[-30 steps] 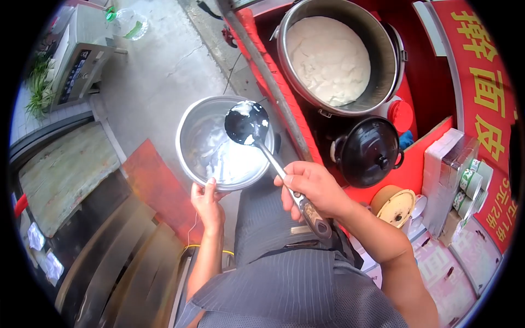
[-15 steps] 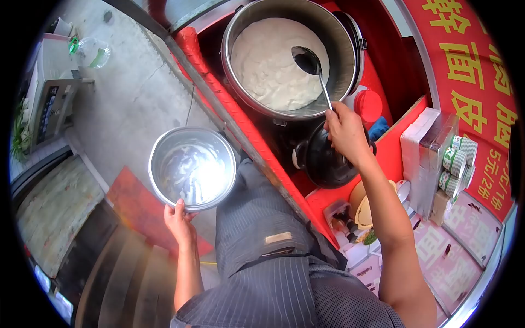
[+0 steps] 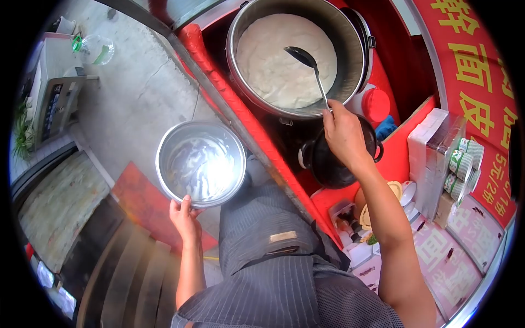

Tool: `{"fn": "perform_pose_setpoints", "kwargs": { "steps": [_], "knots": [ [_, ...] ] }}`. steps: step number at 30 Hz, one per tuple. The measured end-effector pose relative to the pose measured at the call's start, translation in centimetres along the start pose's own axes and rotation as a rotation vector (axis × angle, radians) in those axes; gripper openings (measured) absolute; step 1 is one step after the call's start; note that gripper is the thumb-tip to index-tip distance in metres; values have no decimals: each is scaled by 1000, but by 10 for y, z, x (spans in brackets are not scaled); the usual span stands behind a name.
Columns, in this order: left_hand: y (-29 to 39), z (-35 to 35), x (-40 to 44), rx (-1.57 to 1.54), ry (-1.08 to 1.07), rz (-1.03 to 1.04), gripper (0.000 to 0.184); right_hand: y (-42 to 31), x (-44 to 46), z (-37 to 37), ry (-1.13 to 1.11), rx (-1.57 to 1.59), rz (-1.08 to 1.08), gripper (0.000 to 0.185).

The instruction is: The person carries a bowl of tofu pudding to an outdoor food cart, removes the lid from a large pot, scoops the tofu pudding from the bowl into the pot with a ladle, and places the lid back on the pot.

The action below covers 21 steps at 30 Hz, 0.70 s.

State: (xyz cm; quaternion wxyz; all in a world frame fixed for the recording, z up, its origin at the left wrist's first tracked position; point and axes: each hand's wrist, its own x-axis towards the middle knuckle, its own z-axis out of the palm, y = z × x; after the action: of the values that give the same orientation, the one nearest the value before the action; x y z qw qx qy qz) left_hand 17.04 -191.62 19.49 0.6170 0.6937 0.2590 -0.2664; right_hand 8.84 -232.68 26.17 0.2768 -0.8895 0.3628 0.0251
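Observation:
My left hand point(image 3: 186, 217) grips the near rim of a metal bowl point(image 3: 180, 164), which has thin white smears inside. My right hand point(image 3: 343, 133) is closed round the handle of a ladle point(image 3: 302, 56). The dark ladle head is tilted over the pale, thick white mass point(image 3: 279, 76) inside a big steel pot point(image 3: 350, 82); whether its edge touches the surface I cannot tell. Partly beneath my right hand and forearm is a black lidded pot point(image 3: 328, 167).
A red-lidded container point(image 3: 376, 105) stands beside the steel pot. Stacked paper bowls point(image 3: 460, 165) and a clear-sided box point(image 3: 437, 158) are at the right, below a red banner point(image 3: 470, 65). A red-edged rail point(image 3: 246, 126) runs between bowl and pot.
The ladle has gone from above the metal bowl to over the white mass in the steel pot, and its head has since tilted more. The bowl has stayed in my left hand.

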Motion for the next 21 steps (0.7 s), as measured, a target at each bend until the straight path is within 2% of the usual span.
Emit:
{"fn": "perform_pose_setpoints", "kwargs": {
  "steps": [3,6,7,10,13,16,18,21],
  "knots": [
    [10,10,-5,-33,12,-5,10,-15,-20,-10,83,208,-16,25],
    [-1,-6,3,-65,16,-14,10,-29,-44,-14,63,387,43,29],
    [2,-5,2,-100,26,-19,10,-28,-54,-9,88,415,3,30],
    [-1,-16,6,-204,35,1,14,-55,-81,-11,-121,712,2,31],
    [-8,-27,6,-247,53,16,16,-82,-103,0,-398,756,-42,30],
    [-11,-34,1,-273,47,53,16,-104,-113,32,-644,634,-51,24],
    [-10,-40,1,-282,51,67,16,-108,-123,74,-667,577,-164,15],
    [-13,-47,-3,-254,21,53,20,-131,-123,115,-812,438,-157,19]
  ]
}}
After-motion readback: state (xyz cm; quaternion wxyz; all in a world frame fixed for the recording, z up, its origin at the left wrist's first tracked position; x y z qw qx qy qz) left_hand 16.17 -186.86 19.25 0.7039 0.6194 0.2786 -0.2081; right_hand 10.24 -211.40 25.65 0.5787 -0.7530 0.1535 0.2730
